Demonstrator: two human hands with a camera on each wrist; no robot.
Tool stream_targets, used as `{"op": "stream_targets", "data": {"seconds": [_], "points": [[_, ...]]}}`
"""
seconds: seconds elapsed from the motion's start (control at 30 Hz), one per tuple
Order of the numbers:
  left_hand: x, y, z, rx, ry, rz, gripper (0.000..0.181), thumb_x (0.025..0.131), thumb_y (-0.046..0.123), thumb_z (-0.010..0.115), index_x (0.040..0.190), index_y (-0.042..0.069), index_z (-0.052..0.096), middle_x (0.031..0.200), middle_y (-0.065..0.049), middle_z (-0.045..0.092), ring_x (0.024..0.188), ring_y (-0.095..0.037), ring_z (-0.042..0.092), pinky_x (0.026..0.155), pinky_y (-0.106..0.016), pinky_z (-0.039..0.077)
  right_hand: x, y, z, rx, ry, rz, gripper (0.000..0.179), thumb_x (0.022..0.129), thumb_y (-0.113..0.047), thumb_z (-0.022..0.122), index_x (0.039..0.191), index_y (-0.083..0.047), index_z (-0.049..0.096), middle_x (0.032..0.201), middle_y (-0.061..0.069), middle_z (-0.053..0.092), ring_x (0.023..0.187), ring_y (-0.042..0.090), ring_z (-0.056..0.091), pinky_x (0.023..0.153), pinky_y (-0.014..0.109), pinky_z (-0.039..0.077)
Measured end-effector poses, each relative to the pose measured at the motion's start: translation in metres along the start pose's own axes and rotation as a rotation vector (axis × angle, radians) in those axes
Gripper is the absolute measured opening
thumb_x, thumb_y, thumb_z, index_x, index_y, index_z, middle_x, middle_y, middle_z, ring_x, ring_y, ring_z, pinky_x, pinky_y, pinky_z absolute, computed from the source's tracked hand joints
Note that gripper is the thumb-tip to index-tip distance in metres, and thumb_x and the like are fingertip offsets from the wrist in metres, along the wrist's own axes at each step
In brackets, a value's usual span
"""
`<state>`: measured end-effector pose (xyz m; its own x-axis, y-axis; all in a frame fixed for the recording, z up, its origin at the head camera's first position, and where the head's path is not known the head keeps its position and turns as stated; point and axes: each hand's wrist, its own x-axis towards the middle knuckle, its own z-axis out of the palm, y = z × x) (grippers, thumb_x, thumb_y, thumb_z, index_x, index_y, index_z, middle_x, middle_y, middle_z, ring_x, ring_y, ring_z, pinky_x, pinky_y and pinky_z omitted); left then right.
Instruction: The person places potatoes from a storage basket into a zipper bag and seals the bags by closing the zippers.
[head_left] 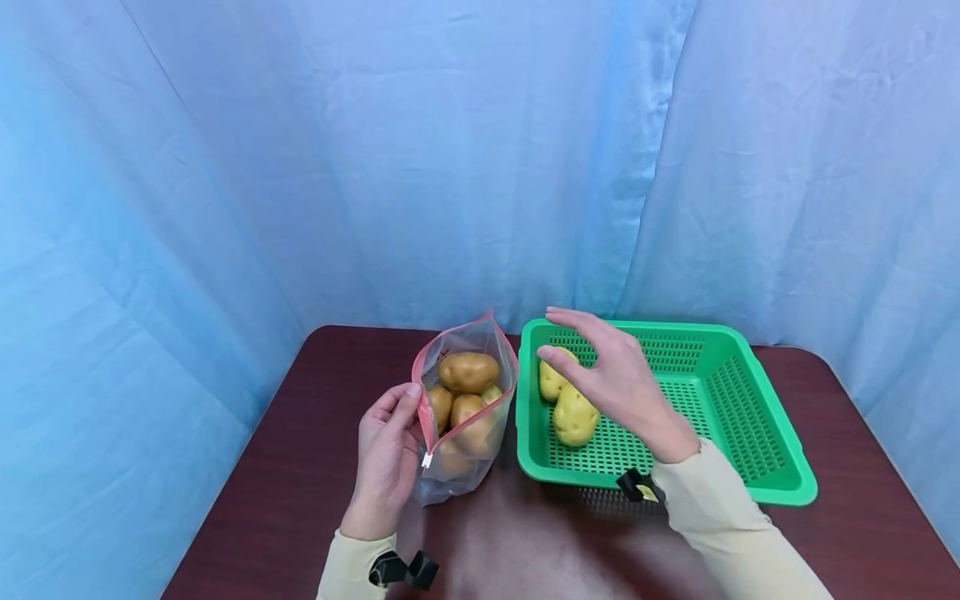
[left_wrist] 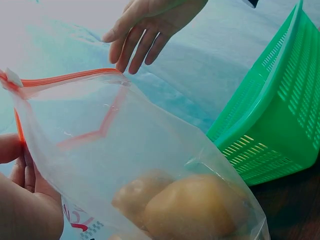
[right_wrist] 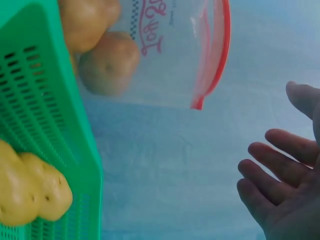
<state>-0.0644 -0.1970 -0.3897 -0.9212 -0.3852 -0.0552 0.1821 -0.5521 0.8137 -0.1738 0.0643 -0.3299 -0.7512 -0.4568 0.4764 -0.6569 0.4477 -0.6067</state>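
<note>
"Cream sleeves (head_left: 727,517) come in nearest, each with a black strap (head_left: 388,569) at the wrist. Beyond them, two bare hands work over a dark reddish-brown bench (head_left: 300,467)."

"Is there any writing?"

"Yes, on the clear zip bag (head_left: 450,489). The right wrist view shows pink, looping lettering (right_wrist: 151,25) turned sideways beside a dark checked strip (right_wrist: 134,19); I cannot read it with certainty."

"Where is the bag, and what does it hold?"

"Left of centre, standing on the bench with its mouth open. Several brown potatoes (head_left: 469,372) are heaped inside. Its red rim (right_wrist: 225,50) carries a white slider (head_left: 427,460) at the corner near the person."

"And the fingers?"

"The left hand (head_left: 386,454) pinches the rim between thumb and fingers. The right hand (head_left: 618,379) is raised over the left part of a green basket (head_left: 750,417), its fingers extended and the thumb apart."

"What is in the basket?"

"Two yellow potatoes (head_left: 576,418), touching, at the left end. The right hand and forearm hide part of the basket, which sits just beside the bag. Pale blue curtains (head_left: 480,150) hang behind the bench."
</note>
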Motion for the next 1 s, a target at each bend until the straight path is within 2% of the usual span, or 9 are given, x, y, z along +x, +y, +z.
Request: {"op": "stream_targets", "data": {"seconds": [0.4,0.6,0.73,1.0], "points": [[-0.004,-0.001,0.001,0.002,-0.004,-0.002,0.013,0.104,0.009,0.064,0.093,0.008,0.071,0.079,-0.002,0.068,0.067,-0.010,0.062,0.060,-0.020,0.054,0.000,0.012,-0.023,-0.094,-0.127,-0.053,0.053,0.097,-0.036,0.074,0.142,-0.011,0.062,0.146,0.007,0.060,0.135,0.030,0.055,0.107,0.055,0.046],[-0.005,-0.001,0.000,0.001,0.003,-0.008,0.012,0.103,0.010,0.065,0.094,0.008,0.072,0.079,-0.002,0.068,0.067,-0.010,0.063,0.061,-0.020,0.054,0.006,0.022,-0.030,-0.141,-0.243,-0.073,0.058,0.098,-0.039,0.073,0.145,-0.009,0.059,0.150,0.009,0.056,0.138,0.032,0.052,0.109,0.058,0.043],[-0.005,-0.001,0.001,0.000,0.004,-0.006,0.012,0.104,0.010,0.064,0.094,0.009,0.072,0.079,-0.002,0.068,0.067,-0.010,0.063,0.061,-0.020,0.054,0.012,0.030,-0.033,-0.160,-0.309,-0.103,0.060,0.097,-0.040,0.074,0.145,-0.008,0.058,0.151,0.010,0.055,0.139,0.033,0.050,0.110,0.057,0.043],[-0.004,-0.003,0.000,0.009,0.007,-0.007,0.013,0.104,0.010,0.064,0.094,0.009,0.072,0.080,-0.001,0.068,0.068,-0.009,0.063,0.062,-0.020,0.055,0.019,0.053,-0.031,-0.186,-0.428,-0.103,0.062,0.096,-0.047,0.072,0.146,-0.012,0.059,0.150,0.009,0.056,0.139,0.032,0.049,0.110,0.057,0.043]]}}
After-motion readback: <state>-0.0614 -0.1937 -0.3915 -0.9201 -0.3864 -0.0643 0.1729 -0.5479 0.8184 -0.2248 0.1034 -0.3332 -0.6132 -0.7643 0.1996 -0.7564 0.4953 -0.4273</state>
